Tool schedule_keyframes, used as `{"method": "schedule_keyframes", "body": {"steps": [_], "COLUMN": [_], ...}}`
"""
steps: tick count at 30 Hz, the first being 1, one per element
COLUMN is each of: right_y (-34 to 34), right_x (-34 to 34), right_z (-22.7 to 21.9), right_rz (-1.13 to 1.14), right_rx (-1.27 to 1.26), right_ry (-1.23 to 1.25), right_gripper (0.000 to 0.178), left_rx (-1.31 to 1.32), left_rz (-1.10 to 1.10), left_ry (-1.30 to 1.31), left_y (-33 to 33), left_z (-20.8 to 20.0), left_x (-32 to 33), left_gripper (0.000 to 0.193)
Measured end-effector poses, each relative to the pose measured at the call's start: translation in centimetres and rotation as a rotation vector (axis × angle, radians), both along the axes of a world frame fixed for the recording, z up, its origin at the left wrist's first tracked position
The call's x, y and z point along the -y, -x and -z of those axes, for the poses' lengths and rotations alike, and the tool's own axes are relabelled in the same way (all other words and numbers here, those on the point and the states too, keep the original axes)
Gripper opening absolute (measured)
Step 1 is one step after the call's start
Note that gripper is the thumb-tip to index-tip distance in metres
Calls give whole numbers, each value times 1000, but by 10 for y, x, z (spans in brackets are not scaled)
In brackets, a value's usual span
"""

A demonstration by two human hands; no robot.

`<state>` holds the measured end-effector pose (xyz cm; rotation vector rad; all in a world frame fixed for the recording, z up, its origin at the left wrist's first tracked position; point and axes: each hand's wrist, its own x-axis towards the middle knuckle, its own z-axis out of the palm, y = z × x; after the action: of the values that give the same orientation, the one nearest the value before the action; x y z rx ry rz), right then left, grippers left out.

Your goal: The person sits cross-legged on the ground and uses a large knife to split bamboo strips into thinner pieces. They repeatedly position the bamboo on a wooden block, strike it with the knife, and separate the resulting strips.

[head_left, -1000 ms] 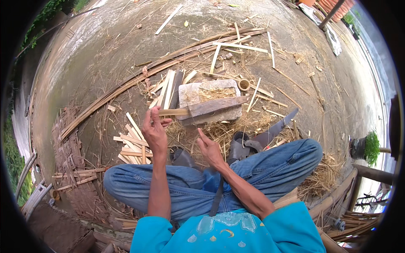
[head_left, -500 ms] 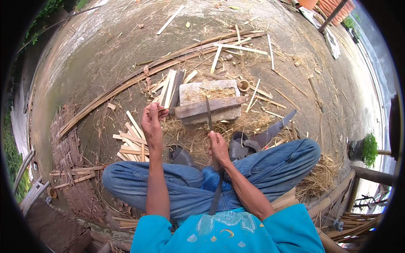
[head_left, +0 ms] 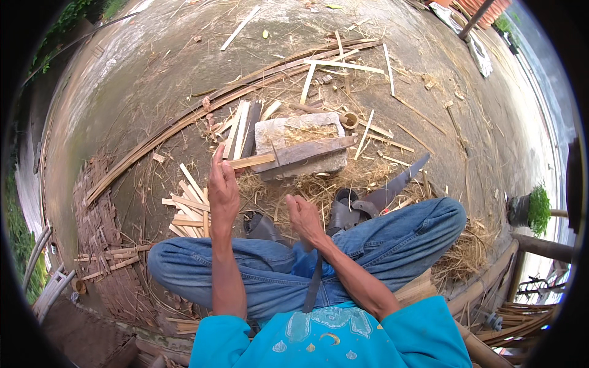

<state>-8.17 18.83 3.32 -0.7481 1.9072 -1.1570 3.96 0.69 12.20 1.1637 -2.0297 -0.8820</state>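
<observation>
The left hand (head_left: 222, 187) fingers pinch a short bamboo strip (head_left: 253, 162) pointing to 2 o'clock; the right hand (head_left: 302, 216) fingers curl loosely, holding nothing; the stone block (head_left: 300, 130) lies at 12 o'clock.

Left hand (head_left: 222, 187) pinches a bamboo strip (head_left: 253, 162) over the stone block (head_left: 299, 142); right hand (head_left: 304, 216) hangs half-curled, empty.

Outdoor bamboo-splitting yard: strips (head_left: 184, 211), shavings (head_left: 319, 184).
</observation>
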Motion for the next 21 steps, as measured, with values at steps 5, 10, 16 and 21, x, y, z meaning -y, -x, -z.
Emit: {"method": "schedule_keyframes", "body": {"steps": [5, 10, 16, 21], "right_y": [-29, -19, -10, -6], "right_x": [22, 17, 6, 5], "right_z": [-57, -12, -21, -10], "right_rz": [-140, 26, -58, 1], "right_rx": [-38, -9, -12, -32], "right_ry": [229, 100, 4, -35], "right_gripper": [41, 47, 53, 51], "left_rx": [40, -19, -65, 18], "left_rz": [-64, -73, -56, -78], "left_ry": [-142, -235, -257, -261], "left_y": [4, 12, 11, 2], "left_z": [-17, -22, -21, -19], "left_x": [-10, -15, -11, -3], "left_gripper": [51, 52, 52, 52]}}
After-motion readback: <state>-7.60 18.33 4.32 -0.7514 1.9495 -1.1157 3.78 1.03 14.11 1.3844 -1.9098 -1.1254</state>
